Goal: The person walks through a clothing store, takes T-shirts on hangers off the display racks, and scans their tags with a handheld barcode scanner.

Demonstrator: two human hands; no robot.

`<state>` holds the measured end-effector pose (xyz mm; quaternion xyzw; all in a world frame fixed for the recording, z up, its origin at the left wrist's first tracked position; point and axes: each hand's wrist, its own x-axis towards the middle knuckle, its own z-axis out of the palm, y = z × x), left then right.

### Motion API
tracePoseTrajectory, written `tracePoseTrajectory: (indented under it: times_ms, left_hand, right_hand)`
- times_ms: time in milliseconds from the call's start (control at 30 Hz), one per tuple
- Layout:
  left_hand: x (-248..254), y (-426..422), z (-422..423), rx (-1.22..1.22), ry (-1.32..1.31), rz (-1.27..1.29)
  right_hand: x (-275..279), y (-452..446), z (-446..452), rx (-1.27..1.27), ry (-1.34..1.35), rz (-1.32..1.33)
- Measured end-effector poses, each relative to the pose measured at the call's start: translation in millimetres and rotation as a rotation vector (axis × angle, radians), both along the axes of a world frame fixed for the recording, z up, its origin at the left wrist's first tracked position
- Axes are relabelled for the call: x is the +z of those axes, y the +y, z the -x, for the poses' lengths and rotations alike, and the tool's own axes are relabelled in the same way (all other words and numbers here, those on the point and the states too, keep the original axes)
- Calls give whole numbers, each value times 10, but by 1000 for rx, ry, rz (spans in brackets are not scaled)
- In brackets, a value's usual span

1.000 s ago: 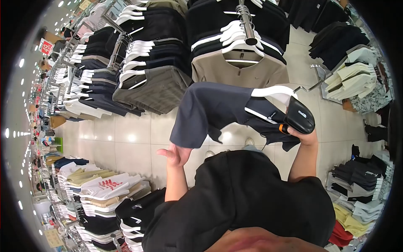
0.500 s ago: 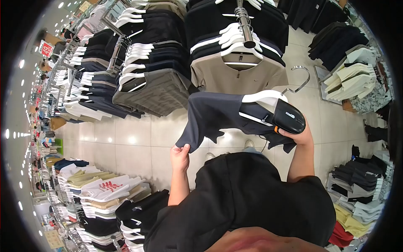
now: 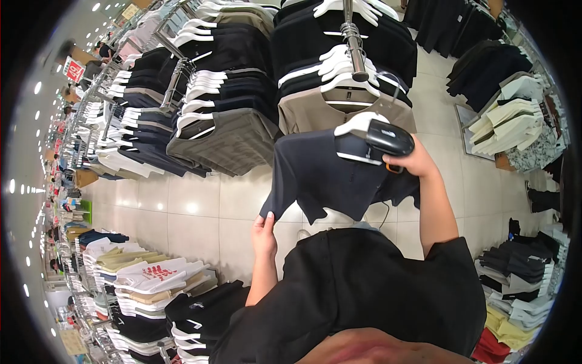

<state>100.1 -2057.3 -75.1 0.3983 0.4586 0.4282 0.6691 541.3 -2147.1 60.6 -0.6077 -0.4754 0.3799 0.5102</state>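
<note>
A dark navy shirt (image 3: pixel 312 167) hangs from a white hanger (image 3: pixel 353 124) in front of me, its metal hook pointing up and away. My left hand (image 3: pixel 264 235) pinches the end of a sleeve at the shirt's lower left. In my right hand (image 3: pixel 418 159) is a black barcode scanner (image 3: pixel 390 138) with an orange trigger, its head lying over the hanger's right side. Those fingers are partly hidden behind the scanner and shirt, so I cannot tell whether they also grip the hanger. A thin cable dangles below.
Straight ahead, a beige shirt (image 3: pixel 339 109) fronts a row of hung tops below a metal rail end (image 3: pixel 359 64). Grey and dark tops (image 3: pixel 224 133) hang to its left. White and black shirts (image 3: pixel 160 273) hang at lower left, with more racks (image 3: pixel 509 121) along the right.
My right hand has moved left and away from me with the scanner, which now covers more of the hanger. The shirt hangs more spread out. My left hand still pinches the sleeve.
</note>
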Motion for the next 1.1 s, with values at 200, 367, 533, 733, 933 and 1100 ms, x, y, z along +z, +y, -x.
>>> tracePoseTrajectory:
  times_ms: [200,367,533,733,933,1100]
  left_hand:
    - [98,82,-47,132,137,70]
    - [53,-61,65,100,115,126]
    - [-126,-127,216,134,21,201]
    - [-183,75,474,203,-63,199]
    - [-355,450,986,222,-147,185]
    - [-342,789,1544,224,-201,153]
  right_hand:
    - [-296,658,-272,129,5,66]
    - [-414,918,-449,161,-147,118]
    - [-493,954,-414,-15,-342,68]
    - [-487,678,170,-370,-247,-114]
    - [-625,706,1277,-388,13,-105]
    - [-734,887,2132,-270,-159,42]
